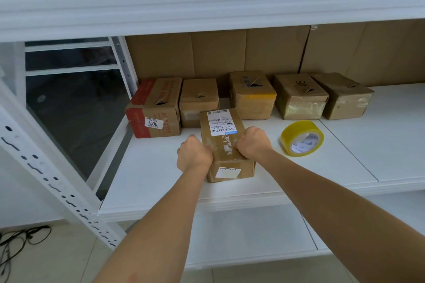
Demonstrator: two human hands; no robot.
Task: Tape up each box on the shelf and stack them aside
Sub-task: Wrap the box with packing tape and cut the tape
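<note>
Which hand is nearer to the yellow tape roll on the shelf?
The right hand. It grips the right side of the front box, and the yellow tape roll lies just to its right. The left hand grips the box's left side, farther away.

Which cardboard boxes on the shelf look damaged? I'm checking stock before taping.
All five brown cardboard boxes along the back have a small torn, lifted flap in their tops, for example on the red-printed one.
</note>
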